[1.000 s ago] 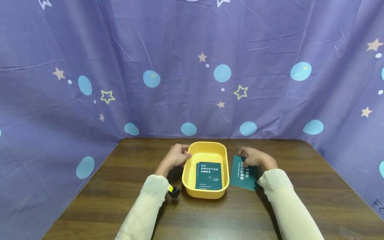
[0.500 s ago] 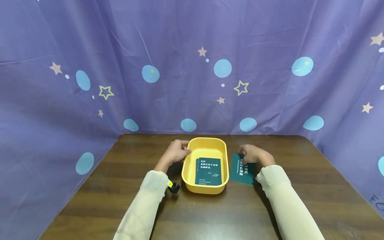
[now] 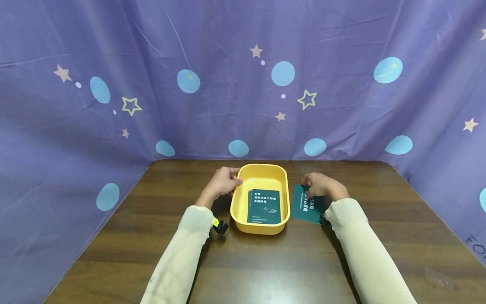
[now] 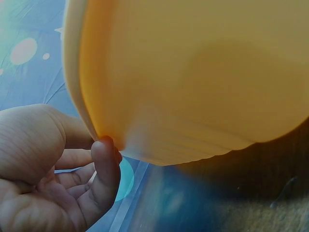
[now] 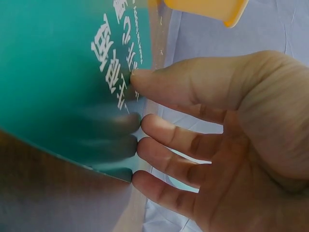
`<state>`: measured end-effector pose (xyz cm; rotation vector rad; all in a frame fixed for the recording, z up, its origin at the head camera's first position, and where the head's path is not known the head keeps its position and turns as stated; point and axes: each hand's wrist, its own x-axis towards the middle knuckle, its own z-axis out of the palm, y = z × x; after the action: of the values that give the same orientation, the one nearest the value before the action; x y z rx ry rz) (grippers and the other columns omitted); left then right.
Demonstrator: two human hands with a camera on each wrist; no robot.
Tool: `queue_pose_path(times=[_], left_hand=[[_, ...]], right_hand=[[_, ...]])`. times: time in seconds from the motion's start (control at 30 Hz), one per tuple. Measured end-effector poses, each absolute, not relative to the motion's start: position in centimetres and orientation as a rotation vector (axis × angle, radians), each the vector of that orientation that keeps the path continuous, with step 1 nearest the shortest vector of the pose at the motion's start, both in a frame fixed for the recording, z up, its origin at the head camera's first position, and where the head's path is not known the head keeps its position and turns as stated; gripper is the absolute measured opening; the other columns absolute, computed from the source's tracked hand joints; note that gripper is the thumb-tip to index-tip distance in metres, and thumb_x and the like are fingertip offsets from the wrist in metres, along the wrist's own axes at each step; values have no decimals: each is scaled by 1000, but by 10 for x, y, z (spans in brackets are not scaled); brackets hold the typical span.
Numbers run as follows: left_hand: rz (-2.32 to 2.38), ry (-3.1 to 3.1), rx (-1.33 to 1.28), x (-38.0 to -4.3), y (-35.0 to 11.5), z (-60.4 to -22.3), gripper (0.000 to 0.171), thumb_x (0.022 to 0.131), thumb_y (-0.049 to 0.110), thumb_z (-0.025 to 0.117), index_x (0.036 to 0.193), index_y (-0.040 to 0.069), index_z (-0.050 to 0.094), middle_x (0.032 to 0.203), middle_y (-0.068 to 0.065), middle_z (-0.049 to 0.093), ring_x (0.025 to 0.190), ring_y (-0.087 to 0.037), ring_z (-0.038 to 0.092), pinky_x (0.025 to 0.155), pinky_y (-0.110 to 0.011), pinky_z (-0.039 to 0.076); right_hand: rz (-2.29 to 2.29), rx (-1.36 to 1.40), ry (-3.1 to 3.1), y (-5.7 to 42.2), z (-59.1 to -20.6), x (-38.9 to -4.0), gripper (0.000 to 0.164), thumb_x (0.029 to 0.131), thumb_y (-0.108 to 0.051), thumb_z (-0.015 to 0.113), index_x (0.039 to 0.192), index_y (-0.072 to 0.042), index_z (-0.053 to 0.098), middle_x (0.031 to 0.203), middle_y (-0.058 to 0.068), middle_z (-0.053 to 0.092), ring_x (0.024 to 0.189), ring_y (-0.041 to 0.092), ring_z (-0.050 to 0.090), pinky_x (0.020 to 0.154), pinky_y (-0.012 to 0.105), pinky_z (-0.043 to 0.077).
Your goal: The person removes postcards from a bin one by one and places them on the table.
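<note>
A yellow plastic bin stands on the table, with a small stack of dark green printed cards lying in its near half. At the bin's left side, my left hand pinches the rim between thumb and fingers; the left wrist view shows this rim close up. To the right of the bin lies another dark green card with white lettering. My right hand touches its far part. In the right wrist view, the thumb and spread fingertips rest on the glossy card, which mirrors them.
The brown wooden table extends in front of the bin and to both sides. A purple curtain with stars and blue dots hangs behind it. A black wrist camera sits by the left cuff, close to the bin.
The head view has tilted down, so everything sits higher in frame. Both hands keep their places at the bin rim and the card; neither object has visibly moved on the table.
</note>
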<state>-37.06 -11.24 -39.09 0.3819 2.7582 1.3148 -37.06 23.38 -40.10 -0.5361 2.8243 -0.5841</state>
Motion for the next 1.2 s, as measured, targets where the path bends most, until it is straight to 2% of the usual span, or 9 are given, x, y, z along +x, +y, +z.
queue_pose_path(times=[0.3, 0.43, 0.53, 0.63, 0.73, 0.87, 1.2], left_hand=[[1317, 2750, 360, -370, -112, -390, 50, 93, 12, 67, 139, 2, 51, 88, -10, 64, 56, -18, 62, 54, -38, 59], [1312, 2741, 353, -369, -113, -392, 50, 93, 12, 67, 139, 2, 51, 88, -10, 63, 57, -19, 63, 50, -32, 58], [1315, 2739, 354, -369, -113, -392, 50, 93, 12, 67, 139, 1, 50, 88, -10, 63, 54, -18, 62, 50, -34, 58], [1322, 2743, 365, -369, -113, -390, 50, 93, 11, 66, 139, 1, 51, 87, -10, 63, 53, -17, 61, 52, -37, 59], [1323, 2742, 372, -370, -113, -389, 50, 94, 11, 66, 140, 1, 50, 87, -10, 63, 53, -17, 62, 53, -37, 59], [1315, 2742, 374, -370, -112, -388, 50, 94, 12, 66, 140, 1, 50, 87, -10, 64, 54, -18, 63, 53, -38, 59], [1319, 2736, 380, -368, -114, -388, 50, 94, 12, 66, 139, -1, 50, 87, -12, 63, 53, -17, 61, 58, -45, 59]], right_hand=[[-563, -560, 2829, 234, -401, -372, 47, 74, 0, 75, 119, 5, 61, 106, 15, 62, 93, 24, 55, 90, 45, 50], [-549, -559, 2851, 233, -402, -371, 42, 85, -13, 73, 122, 4, 58, 109, 16, 62, 99, 28, 55, 90, 47, 49], [-574, -548, 2920, 231, -399, -371, 44, 94, -25, 65, 127, 3, 55, 116, 20, 59, 108, 35, 51, 92, 52, 45], [-636, -592, 3022, 228, -393, -371, 47, 99, -30, 58, 130, 4, 51, 122, 24, 54, 114, 43, 45, 95, 57, 41], [-710, -656, 3097, 221, -383, -368, 48, 99, -31, 57, 131, 5, 50, 126, 25, 53, 118, 45, 43, 98, 58, 38], [-769, -728, 3129, 207, -369, -361, 51, 100, -31, 57, 133, 6, 48, 127, 25, 53, 119, 41, 44, 98, 56, 40], [-697, -866, 3160, 168, -361, -347, 54, 94, -36, 64, 131, 1, 52, 118, 20, 56, 108, 31, 50, 92, 47, 46]])
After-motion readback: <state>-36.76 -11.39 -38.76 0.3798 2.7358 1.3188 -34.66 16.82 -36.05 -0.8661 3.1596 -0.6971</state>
